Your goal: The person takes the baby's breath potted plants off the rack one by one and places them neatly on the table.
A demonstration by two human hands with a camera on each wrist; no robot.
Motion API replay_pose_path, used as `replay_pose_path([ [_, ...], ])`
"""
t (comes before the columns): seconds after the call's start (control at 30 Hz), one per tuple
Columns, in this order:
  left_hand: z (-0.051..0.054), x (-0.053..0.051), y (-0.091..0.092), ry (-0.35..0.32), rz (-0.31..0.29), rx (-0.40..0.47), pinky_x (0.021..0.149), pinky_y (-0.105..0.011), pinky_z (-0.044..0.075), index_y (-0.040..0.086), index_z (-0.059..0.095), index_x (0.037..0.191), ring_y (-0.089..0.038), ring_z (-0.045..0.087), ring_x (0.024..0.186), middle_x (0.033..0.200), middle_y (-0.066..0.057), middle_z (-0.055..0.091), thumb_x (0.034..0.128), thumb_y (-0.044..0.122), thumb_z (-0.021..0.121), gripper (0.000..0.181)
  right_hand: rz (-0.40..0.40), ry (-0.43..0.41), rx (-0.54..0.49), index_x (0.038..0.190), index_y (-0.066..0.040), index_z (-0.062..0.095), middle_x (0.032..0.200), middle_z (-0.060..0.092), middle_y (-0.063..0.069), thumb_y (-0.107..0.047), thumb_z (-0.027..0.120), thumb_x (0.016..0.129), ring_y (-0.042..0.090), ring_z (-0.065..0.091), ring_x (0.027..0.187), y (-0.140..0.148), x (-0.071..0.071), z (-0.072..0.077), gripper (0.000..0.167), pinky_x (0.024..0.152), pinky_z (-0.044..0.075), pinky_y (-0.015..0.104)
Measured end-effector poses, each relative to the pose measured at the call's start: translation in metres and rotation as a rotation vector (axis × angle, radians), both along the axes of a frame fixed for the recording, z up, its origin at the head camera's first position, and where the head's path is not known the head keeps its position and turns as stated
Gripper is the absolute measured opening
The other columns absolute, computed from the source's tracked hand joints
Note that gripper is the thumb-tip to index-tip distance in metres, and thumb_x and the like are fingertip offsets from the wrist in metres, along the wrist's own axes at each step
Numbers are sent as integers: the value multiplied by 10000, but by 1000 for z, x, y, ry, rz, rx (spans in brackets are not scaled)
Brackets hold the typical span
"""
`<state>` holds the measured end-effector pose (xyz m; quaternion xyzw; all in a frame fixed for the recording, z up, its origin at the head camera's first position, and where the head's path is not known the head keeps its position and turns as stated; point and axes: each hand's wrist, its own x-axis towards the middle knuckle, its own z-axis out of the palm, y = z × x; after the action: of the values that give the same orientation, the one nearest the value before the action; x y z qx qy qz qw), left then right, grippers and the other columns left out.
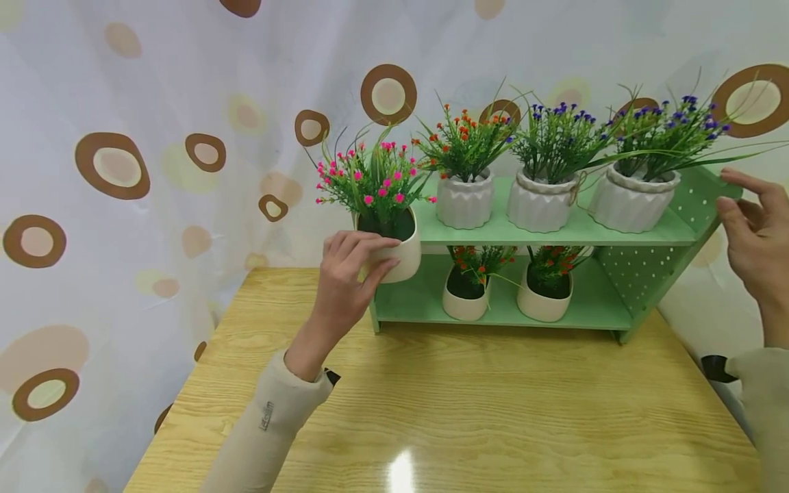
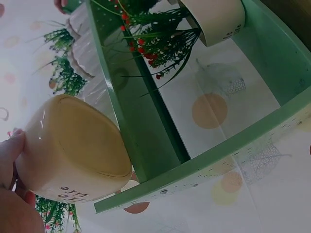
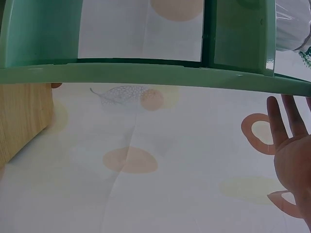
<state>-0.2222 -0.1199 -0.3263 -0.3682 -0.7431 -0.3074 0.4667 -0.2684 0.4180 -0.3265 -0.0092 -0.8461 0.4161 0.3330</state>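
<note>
My left hand grips the rim and side of a cream oval pot with pink artificial flowers, thumb in front. The pot is at the left end of the green two-tier shelf. Its underside shows in the left wrist view, so it is lifted; whether it touches the shelf edge I cannot tell. My right hand is at the top of the shelf's right side panel. In the right wrist view its fingers are straight, their tips by the panel's edge.
On the upper tier stand a white fluted pot with orange flowers and two more with purple ones. Two cream pots with red-orange flowers sit on the lower tier. The shelf stands on a wooden table before a patterned curtain.
</note>
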Motion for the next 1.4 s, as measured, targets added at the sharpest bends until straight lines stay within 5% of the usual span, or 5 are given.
replay_pose_path([
  [0.33, -9, 20, -6, 16, -14, 12, 847, -459, 416, 39, 761, 1071, -292, 594, 956, 996, -116, 715, 814, 55, 861, 276, -19, -18, 3, 1585, -332, 389, 1586, 289, -211, -239, 361, 1132, -12, 423, 1396, -3, 1, 1, 463, 1246, 315, 268],
  [0.7, -36, 41, -15, 18, -10, 19, 825, -412, 414, 58, 768, 1046, -271, 618, 923, 968, -81, 721, 986, 274, 705, 232, -10, -14, -4, 1588, -333, 384, 1612, 264, -184, -245, 358, 1134, 4, 412, 1415, -1, -1, 0, 463, 1246, 308, 262],
  [1.0, -65, 44, -27, -3, -9, 22, 841, -419, 443, 68, 774, 1029, -243, 640, 880, 940, -61, 722, 973, 251, 727, 197, -17, -33, -6, 1590, -351, 378, 1604, 262, -202, -251, 345, 1135, 2, 401, 1421, -1, 0, 1, 467, 1254, 301, 277],
  [1.4, -87, 40, -60, -21, 60, 44, 798, -412, 415, 40, 785, 1020, -286, 609, 865, 929, -100, 734, 965, 236, 731, 211, -10, -27, -9, 1592, -348, 376, 1615, 250, -190, -253, 343, 1133, 1, 423, 1401, -2, 1, 0, 469, 1245, 311, 271],
])
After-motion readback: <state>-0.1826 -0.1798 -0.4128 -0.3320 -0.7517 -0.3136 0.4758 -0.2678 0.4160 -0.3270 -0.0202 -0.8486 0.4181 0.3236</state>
